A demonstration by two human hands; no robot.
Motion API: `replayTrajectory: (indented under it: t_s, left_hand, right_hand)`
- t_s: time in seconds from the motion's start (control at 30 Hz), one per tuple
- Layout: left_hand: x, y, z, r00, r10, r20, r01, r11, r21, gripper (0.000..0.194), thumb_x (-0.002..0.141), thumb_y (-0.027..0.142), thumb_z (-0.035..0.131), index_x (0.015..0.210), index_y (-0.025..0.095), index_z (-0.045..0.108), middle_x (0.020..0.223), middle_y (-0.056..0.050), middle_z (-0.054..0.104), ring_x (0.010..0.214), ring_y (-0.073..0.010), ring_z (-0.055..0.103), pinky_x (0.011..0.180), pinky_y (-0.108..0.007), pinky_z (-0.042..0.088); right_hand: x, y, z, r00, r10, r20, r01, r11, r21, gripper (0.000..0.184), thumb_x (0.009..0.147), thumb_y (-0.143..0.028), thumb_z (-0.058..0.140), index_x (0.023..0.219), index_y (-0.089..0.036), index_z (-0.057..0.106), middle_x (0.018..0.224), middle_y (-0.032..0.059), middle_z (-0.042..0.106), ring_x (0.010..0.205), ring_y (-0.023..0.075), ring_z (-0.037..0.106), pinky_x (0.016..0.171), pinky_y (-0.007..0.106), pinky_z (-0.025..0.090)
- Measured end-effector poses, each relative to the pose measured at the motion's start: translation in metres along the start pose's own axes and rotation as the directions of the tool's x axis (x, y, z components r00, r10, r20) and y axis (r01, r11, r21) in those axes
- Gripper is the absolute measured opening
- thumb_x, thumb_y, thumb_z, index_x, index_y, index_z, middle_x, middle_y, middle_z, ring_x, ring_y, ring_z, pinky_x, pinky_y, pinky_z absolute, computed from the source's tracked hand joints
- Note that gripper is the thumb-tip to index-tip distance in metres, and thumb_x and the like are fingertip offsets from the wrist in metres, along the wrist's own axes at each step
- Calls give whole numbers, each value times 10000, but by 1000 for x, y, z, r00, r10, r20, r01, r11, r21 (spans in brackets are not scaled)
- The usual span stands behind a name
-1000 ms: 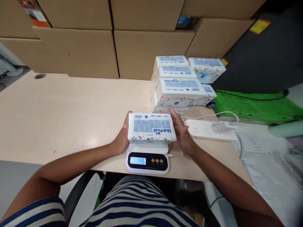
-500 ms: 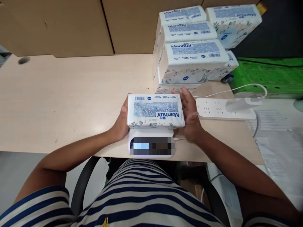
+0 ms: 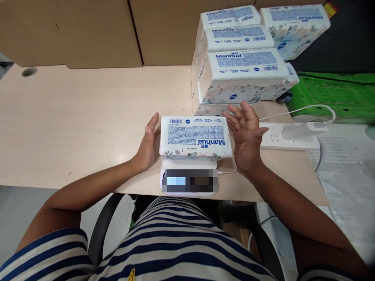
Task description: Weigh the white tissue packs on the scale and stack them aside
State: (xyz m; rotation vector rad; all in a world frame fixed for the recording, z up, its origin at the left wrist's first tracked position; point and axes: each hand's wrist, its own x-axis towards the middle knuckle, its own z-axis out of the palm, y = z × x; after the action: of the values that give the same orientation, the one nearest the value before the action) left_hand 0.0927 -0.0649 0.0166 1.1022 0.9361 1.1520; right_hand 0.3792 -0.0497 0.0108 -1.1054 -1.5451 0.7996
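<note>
A white tissue pack (image 3: 195,136) with blue print lies on top of a white scale (image 3: 189,164) close to the table's front edge. The scale's display is blurred out, and most of its top is hidden under the pack. Just left of the pack is my left hand (image 3: 149,146), open, palm turned inward, with a small gap to it. On the other side my right hand (image 3: 246,136) is open with fingers spread and the palm up toward the pack, apart from it. Neither hand holds anything.
More tissue packs (image 3: 249,64) are stacked at the back right. A white power strip (image 3: 301,136) with a plugged-in charger lies right of my right hand. A green crate (image 3: 336,93) stands beyond it. Brown boards (image 3: 96,35) border the table (image 3: 88,117) at the back.
Both hands have let go of the tissue pack and moved outward, left hand to the left and right hand to the right. The pack stays on the scale.
</note>
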Motion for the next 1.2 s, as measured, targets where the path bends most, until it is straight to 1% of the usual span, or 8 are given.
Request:
replayTrajectory:
  t_s: [0.1, 0.2, 0.37, 0.53, 0.63, 0.83, 1.0, 1.2]
  left_hand:
    - [2, -4, -1, 998, 18, -64, -17, 1000, 20, 855, 949, 939, 381, 1619, 415, 474, 1748, -50, 473, 1736, -388, 225, 1385, -685, 261]
    - [5, -4, -4, 982, 135, -134, -122, 987, 102, 863, 921, 972, 344, 1574, 437, 523, 1802, -8, 390, 1740, -377, 213, 1397, -649, 253]
    - [9, 2, -14, 940, 284, -189, -238, 943, 235, 895, 902, 993, 288, 1581, 457, 515, 1826, -11, 339, 1728, -371, 247, 1396, -627, 245]
    - [14, 4, -19, 924, 320, -211, -261, 928, 265, 954, 879, 1016, 208, 1557, 442, 553, 1809, -26, 367, 1701, -365, 300, 1362, -614, 329]
    - [15, 3, -18, 918, 321, -235, -257, 929, 267, 936, 882, 1016, 238, 1539, 435, 565, 1802, -32, 376, 1695, -362, 311, 1361, -607, 326]
    - [13, 4, -16, 944, 249, -215, -198, 952, 232, 879, 921, 978, 291, 1541, 411, 549, 1821, -37, 339, 1716, -355, 272, 1384, -596, 279]
    - [12, 4, -15, 957, 205, -207, -174, 972, 158, 880, 895, 992, 384, 1513, 398, 584, 1760, -49, 439, 1706, -337, 292, 1390, -598, 288]
    - [13, 3, -15, 952, 196, -237, -176, 979, 102, 907, 840, 1017, 466, 1454, 373, 646, 1681, -79, 533, 1666, -367, 361, 1376, -631, 299]
  right_hand:
    - [0, 3, -1, 1000, -5, 10, 4, 999, 54, 839, 980, -896, 76, 1691, -525, 323, 1760, 20, 448, 1635, 383, 435, 1306, 655, 367]
    - [5, 5, -2, 997, 77, -30, -73, 989, 126, 865, 950, -941, 106, 1655, -526, 388, 1763, 9, 445, 1665, 376, 385, 1310, 646, 361]
    - [17, 0, -1, 955, 273, -116, -258, 957, 135, 983, 894, -997, 90, 1689, -475, 340, 1794, 30, 397, 1691, 321, 346, 1292, 587, 418]
    - [20, -9, 1, 947, 303, -111, -284, 945, 162, 1000, 925, -957, 60, 1717, -396, 302, 1802, 87, 388, 1678, 299, 377, 1275, 551, 447]
    - [18, -10, 0, 949, 297, -100, -281, 948, 151, 980, 926, -957, 64, 1712, -426, 308, 1806, 67, 384, 1690, 290, 354, 1282, 557, 437]
    - [16, -2, -3, 955, 279, -98, -262, 952, 159, 967, 916, -980, 88, 1701, -469, 329, 1807, 48, 374, 1708, 310, 312, 1287, 592, 418]
    - [15, -1, -2, 959, 264, -103, -244, 954, 173, 966, 914, -992, 126, 1682, -460, 373, 1791, 50, 400, 1697, 336, 332, 1279, 616, 423]
    - [16, -3, 3, 950, 272, -152, -231, 942, 242, 961, 905, -1007, 205, 1641, -438, 443, 1766, 60, 447, 1678, 350, 365, 1270, 628, 437]
